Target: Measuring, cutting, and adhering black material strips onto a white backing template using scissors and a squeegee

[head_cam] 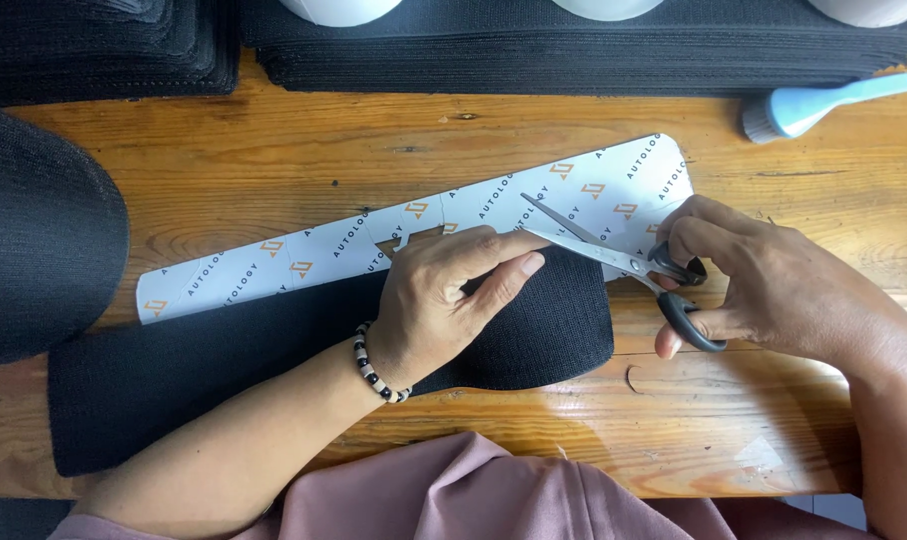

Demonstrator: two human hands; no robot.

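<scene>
The right hand (774, 290) grips black-handled scissors (624, 262), blades parted over the white printed paper template (314, 255). The left hand (444, 300), fingers spread flat, presses down on the template and the long black fabric strip (224, 360) beneath it. Both lie on a varnished wooden table (274, 160). Stacks of black fabric (574, 50) line the far edge, with a pale blue brush (824, 100) near them.
</scene>
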